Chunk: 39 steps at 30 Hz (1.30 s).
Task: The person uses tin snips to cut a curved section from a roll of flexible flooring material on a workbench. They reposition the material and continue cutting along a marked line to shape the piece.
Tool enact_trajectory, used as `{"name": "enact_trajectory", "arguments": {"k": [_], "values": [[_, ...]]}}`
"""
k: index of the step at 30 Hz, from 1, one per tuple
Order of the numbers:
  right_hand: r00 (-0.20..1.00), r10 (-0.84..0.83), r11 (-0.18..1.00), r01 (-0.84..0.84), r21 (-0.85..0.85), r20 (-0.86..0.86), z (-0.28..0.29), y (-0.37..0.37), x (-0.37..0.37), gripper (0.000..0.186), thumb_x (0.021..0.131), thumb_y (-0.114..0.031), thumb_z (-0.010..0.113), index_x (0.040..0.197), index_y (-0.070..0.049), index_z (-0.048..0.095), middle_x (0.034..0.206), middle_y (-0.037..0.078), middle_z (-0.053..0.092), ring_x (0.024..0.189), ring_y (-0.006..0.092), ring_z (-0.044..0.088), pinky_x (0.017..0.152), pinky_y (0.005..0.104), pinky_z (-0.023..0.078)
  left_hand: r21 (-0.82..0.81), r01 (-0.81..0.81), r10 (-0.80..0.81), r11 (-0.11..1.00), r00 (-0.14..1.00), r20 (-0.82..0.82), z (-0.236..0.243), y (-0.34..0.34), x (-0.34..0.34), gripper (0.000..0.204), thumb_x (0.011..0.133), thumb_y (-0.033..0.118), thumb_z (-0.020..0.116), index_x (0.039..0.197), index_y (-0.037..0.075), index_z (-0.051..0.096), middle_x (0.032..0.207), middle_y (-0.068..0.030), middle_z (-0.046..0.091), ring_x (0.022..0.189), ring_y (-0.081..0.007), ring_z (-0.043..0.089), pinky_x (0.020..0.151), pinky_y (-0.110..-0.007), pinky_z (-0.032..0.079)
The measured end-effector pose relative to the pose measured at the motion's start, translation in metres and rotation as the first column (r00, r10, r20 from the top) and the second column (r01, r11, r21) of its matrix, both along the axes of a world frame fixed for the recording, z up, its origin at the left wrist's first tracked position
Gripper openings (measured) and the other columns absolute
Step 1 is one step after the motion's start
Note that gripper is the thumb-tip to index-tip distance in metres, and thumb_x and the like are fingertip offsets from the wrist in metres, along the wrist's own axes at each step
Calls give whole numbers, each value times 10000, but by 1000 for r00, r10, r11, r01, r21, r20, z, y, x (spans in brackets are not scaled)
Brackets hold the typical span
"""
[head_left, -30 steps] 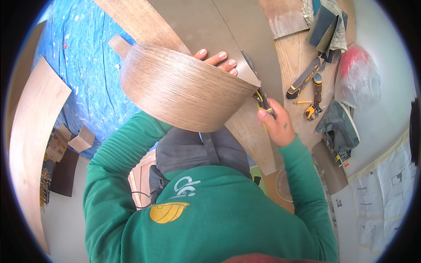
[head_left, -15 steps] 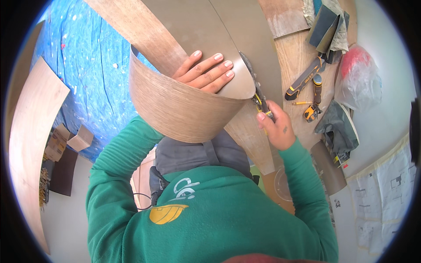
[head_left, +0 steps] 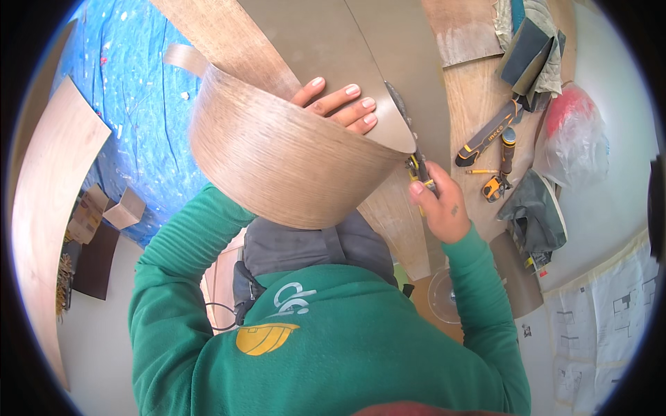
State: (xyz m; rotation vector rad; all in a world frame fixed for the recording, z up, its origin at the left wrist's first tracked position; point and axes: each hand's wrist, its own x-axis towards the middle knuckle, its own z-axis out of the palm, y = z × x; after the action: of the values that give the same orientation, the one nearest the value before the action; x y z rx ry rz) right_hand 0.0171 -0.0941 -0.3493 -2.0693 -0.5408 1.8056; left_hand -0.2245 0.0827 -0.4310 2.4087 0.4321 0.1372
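Blue sheeting (head_left: pixel 142 139) left, tools (head_left: pixel 490 134) on board (head_left: pixel 468 97) right, curved strip (head_left: pixel 291 152) between.

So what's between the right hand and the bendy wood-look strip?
In the head view, a black-and-yellow hand tool: the right hand grips it, and its dark upper part sits by the end of the strip.

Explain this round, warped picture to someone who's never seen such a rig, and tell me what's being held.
There is no machine here, only a person's two bare hands. A fisheye camera on the person's head looks down, so straight edges bend near the rim. The left hand spreads its fingers against the inside of a curled wood-grain sheet. The right hand grips a black-and-yellow tool at the sheet's edge. To the right, a tape measure and pencil lie on a board.
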Motion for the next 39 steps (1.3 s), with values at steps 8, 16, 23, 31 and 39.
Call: {"name": "enact_trajectory", "arguments": {"k": [8,16,23,31,39], "values": [[999,31,999,-31,8,32,0,-1,0,365,1037,-277,696,1218,34,635,905,86,665,816,142,611,752,324,519,-33,-93,96,995,990,102,-8,-7,2,476,1002,378,698,1430,173,654,1489,-7,666,1466,-228,545,1279,-502,326],[998,32,999,-31,-10,53,0,-2,-1,334,1034,-273,703,1175,24,645,845,72,655,759,135,592,708,326,508,-65,-66,70,996,995,76,-4,-3,2,484,1000,361,694,1439,164,646,1518,-15,643,1481,-230,527,1275,-508,329],[996,47,999,-45,-23,70,1,-1,0,325,1031,-270,709,1160,23,649,838,70,657,755,133,592,705,323,507,-12,40,-39,999,999,8,-2,4,-3,523,1100,401,504,1555,145,545,1618,-28,545,1531,-225,464,1306,-488,289],[995,69,998,-69,-4,74,3,0,2,363,1024,-262,719,1219,35,641,890,86,672,795,144,615,737,325,521,-61,-32,38,998,994,100,-4,1,-2,486,1014,343,682,1463,173,610,1527,-19,634,1468,-239,544,1273,-518,334],[1000,17,1000,-16,-10,15,4,7,-1,396,1027,-253,711,1274,44,628,930,77,677,844,143,626,778,323,530,-35,-87,92,996,983,159,-14,-6,-2,440,994,375,699,1388,182,676,1475,-13,677,1440,-232,575,1272,-506,335]]}}
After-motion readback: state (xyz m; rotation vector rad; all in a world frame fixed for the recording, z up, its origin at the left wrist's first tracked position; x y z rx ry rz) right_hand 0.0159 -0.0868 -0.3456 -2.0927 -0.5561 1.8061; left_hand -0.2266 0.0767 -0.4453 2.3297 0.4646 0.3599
